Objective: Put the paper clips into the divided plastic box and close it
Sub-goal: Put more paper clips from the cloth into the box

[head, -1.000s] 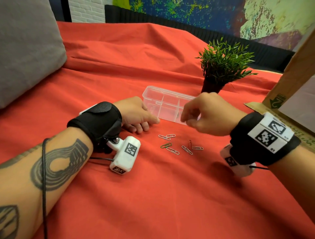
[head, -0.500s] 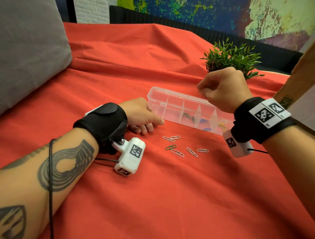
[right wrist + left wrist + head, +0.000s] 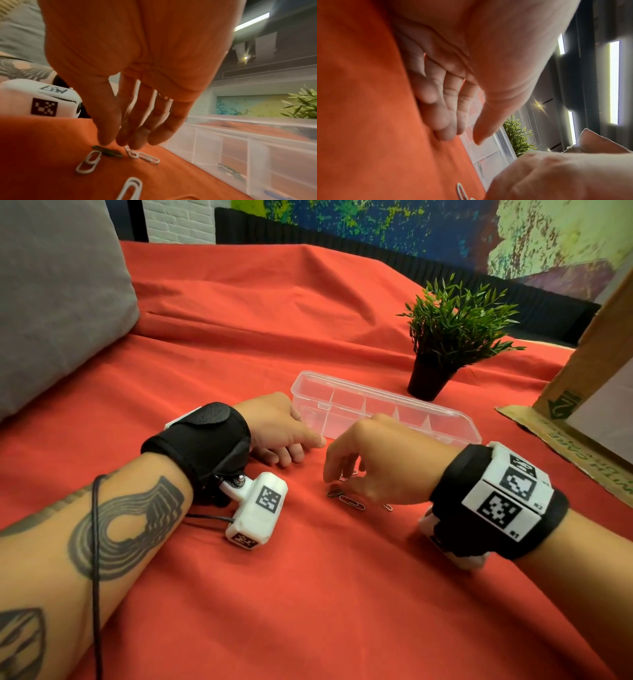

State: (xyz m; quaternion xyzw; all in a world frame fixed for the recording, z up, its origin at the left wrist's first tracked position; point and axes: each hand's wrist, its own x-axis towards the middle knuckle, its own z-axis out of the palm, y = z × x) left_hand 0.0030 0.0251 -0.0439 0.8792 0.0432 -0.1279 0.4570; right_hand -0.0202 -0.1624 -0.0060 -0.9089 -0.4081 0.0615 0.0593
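A clear divided plastic box (image 3: 346,398) (image 3: 240,142) lies open on the red cloth, a few clips inside its right compartments. Loose paper clips lie in front of it: a dark green one (image 3: 108,151) (image 3: 334,493) and white ones (image 3: 88,161) (image 3: 352,503). My right hand (image 3: 337,474) (image 3: 123,140) hovers just over them, fingers straight and pointing down, holding nothing. The thumb tip is at the green clip. My left hand (image 3: 294,440) (image 3: 462,131) rests on the cloth at the box's left end, fingers relaxed, thumb lying along the box wall.
A small potted plant (image 3: 445,337) stands behind the box. A cardboard box (image 3: 582,392) rises at the right. A grey cushion (image 3: 58,296) lies at the far left. The red cloth (image 3: 308,594) stretches bare toward me.
My right hand has come down from above the box's right end to the loose clips on the cloth and its fingers have spread. The left hand has stayed put.
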